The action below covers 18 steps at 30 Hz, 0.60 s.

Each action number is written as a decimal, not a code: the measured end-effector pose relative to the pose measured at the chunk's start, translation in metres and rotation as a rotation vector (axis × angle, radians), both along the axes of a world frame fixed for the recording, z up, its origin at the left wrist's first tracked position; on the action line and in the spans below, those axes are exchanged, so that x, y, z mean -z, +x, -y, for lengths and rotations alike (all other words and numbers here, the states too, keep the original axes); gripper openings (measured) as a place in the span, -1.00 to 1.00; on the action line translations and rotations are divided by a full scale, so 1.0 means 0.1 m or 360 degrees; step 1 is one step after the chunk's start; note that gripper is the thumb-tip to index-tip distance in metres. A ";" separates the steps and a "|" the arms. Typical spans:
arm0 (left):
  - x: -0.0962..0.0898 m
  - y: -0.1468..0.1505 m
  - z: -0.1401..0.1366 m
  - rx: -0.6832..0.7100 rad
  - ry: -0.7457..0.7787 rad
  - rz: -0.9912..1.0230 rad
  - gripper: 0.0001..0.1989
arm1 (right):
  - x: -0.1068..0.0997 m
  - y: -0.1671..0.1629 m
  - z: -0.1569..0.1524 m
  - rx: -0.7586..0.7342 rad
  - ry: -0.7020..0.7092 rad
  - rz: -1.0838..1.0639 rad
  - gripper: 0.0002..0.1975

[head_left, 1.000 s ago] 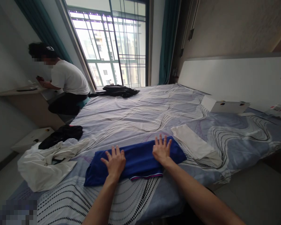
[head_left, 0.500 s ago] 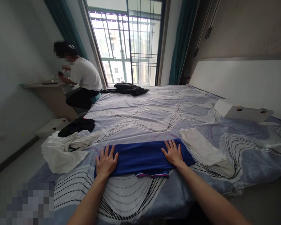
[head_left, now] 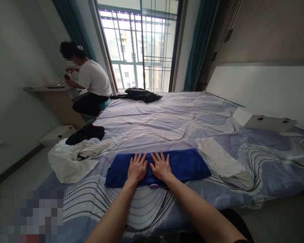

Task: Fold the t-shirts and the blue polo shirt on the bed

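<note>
A blue garment (head_left: 186,165), folded into a long flat strip, lies across the near part of the bed. Flat on its middle rests my left hand (head_left: 137,168), fingers spread. My right hand (head_left: 160,166) lies just beside it, also open with its palm down on the cloth. Neither hand grips anything. Below my wrists a bit of striped trim shows at the garment's near edge, partly hidden by my right forearm. A folded off-white cloth (head_left: 224,162) lies to the right of the blue garment.
At the left are a crumpled white garment (head_left: 68,165) and a black one (head_left: 87,134). Dark clothing (head_left: 139,95) lies at the bed's far edge. A white box (head_left: 266,122) rests by the headboard. A person (head_left: 93,79) sits at a desk (head_left: 48,89) on the far left.
Both hands have slid inward from the two ends of the blue garment to its middle, now side by side. The garment stays folded in place.
</note>
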<state>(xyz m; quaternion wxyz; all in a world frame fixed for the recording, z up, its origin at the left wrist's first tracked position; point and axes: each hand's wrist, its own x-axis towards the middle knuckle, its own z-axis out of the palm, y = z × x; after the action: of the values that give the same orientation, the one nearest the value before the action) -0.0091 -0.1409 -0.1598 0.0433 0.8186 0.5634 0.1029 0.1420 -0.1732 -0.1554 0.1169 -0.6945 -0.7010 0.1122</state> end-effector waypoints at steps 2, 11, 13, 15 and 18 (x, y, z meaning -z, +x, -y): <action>0.05 -0.18 -0.05 -0.0112 -0.0006 -0.0080 -0.44 | 0.08 0.35 0.03 0.0107 -0.0022 0.0055 -0.33; -0.03 -0.66 -0.21 -0.0473 0.0005 -0.0163 -0.34 | 0.27 2.06 0.47 0.0652 -0.0042 0.0408 -0.36; -0.04 -0.76 -0.23 -0.0584 -0.0058 -0.0109 -0.32 | 0.31 2.22 0.59 0.0677 -0.0015 0.0399 -0.38; -0.05 -0.86 -0.25 -0.0671 -0.0125 -0.0044 -0.30 | 0.32 2.27 0.67 0.0694 0.0026 0.0393 -0.40; -0.06 -0.97 -0.27 -0.0717 -0.0168 0.0042 -0.30 | 0.23 2.17 0.70 0.0852 0.0037 0.0376 -0.40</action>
<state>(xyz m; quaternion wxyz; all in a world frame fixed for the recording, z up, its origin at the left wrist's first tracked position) -0.1065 -0.1138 -0.1537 0.0694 0.6673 0.7359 0.0912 0.3591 -0.2433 -0.1787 0.0680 -0.8617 -0.5027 -0.0124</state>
